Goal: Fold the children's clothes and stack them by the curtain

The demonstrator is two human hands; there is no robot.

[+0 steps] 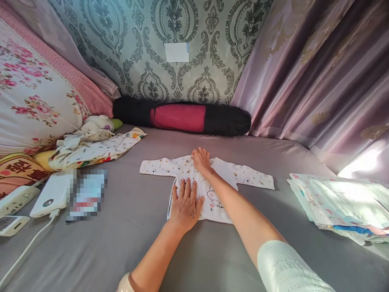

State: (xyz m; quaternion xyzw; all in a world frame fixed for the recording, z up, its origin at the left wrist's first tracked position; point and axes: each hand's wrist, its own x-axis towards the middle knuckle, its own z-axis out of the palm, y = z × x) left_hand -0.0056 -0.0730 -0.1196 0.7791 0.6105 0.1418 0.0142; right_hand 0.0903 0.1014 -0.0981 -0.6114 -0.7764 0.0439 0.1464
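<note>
A small white baby shirt lies spread on the grey sheet, its two patterned sleeves stretched out to either side. A cartoon figure and some lettering are printed on its front. My left hand rests flat on the left part of the shirt's body, fingers apart. Reaching further up, my right hand has its fingers curled on the shirt's neckline, gripping the cloth there. The fingertips of the right hand are partly hidden, and its forearm covers some of the printed front.
A stack of folded clothes lies at the right. To the left are a patterned cloth, a white power bank with a cable, a power strip and a blurred packet. A black and red bolster lies along the wall.
</note>
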